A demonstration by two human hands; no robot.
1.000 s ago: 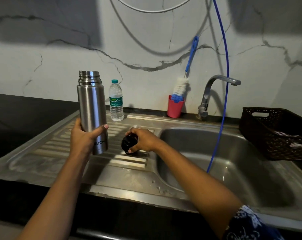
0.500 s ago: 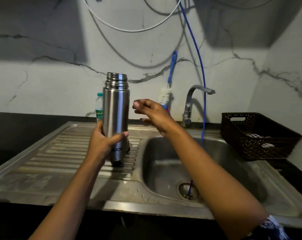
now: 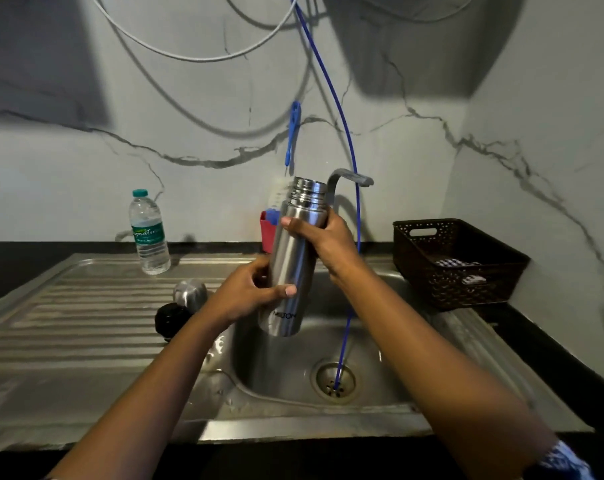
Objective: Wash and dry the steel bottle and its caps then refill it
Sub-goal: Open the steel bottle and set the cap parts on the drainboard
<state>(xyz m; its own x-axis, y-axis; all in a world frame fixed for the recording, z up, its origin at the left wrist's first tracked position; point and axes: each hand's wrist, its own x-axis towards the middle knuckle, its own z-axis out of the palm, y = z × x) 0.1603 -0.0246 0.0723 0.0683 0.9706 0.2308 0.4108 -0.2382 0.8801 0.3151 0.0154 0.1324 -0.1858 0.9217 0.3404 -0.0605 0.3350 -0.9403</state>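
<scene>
My left grip (image 3: pixel 250 294) is clamped round the lower half of the steel bottle (image 3: pixel 291 261), thumb across the front just above the lettering and fingers curled behind. My right grip (image 3: pixel 323 240) is clamped on its shoulder just under the threaded neck, thumb in front and the rest wrapped round the far side. The bottle has no cap on. It is off every surface and tilted, with its mouth leaning up and to the right towards the tap (image 3: pixel 349 178) and its base hanging over the left part of the sink basin (image 3: pixel 286 368).

Just left of my left wrist, on the ribbed drainboard (image 3: pixel 86 323), lie the two caps. The steel cap (image 3: pixel 189 294) is the farther one, and the black cap (image 3: pixel 172 318) sits just in front of it; I cannot tell whether they touch.

Farther back on the drainboard a plastic water bottle (image 3: pixel 149 233) with a green label and cap stands upright near the wall. Behind the steel bottle is a red cup (image 3: pixel 267 232), partly hidden, and a blue brush handle (image 3: pixel 291 133) rises above it.

A thin blue hose (image 3: pixel 342 133) comes down from above, passes behind my right grip and ends in the drain (image 3: pixel 335 379). A white cable (image 3: pixel 189 57) loops across the marble wall overhead.

To the right of the basin a brown basket (image 3: pixel 466 289) stands on the dark table (image 3: pixel 34 258) with a checked cloth (image 3: pixel 456 265) inside it. A patterned blue sleeve (image 3: pixel 563 462) shows at my right elbow.
</scene>
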